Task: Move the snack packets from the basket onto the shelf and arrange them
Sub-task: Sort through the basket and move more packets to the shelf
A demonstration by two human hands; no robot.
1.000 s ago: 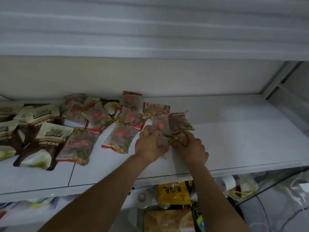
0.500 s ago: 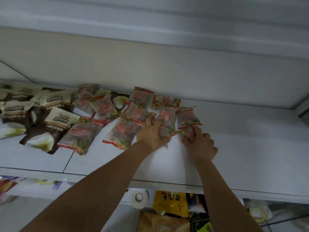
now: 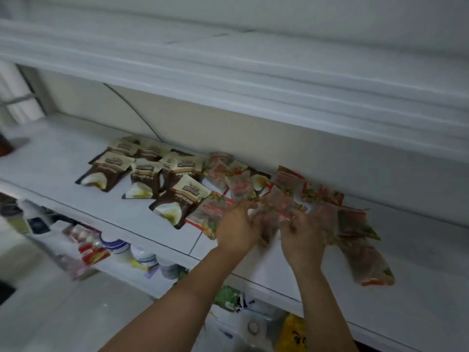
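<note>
Both hands work at the centre of the frame, over the front part of the white shelf [image 3: 76, 158]. The left hand [image 3: 237, 231] curls its fingers round the near edge of a red-trimmed packet [image 3: 270, 222]. The right hand [image 3: 303, 240] seems to pinch the same packet from its other side, though blur hides where each fingertip sits. Holding it from 2 sides probably lets the person turn and square it before laying it down. The other red packets [image 3: 322, 196] overlap loosely along the back wall [image 3: 228, 128], right of centre, and a stray packet [image 3: 368, 262] lies toward the lower right. The brown-and-cream packets [image 3: 142, 174] form their own group left of centre, so sorting by kind seems the aim. The basket is out of view.
</note>
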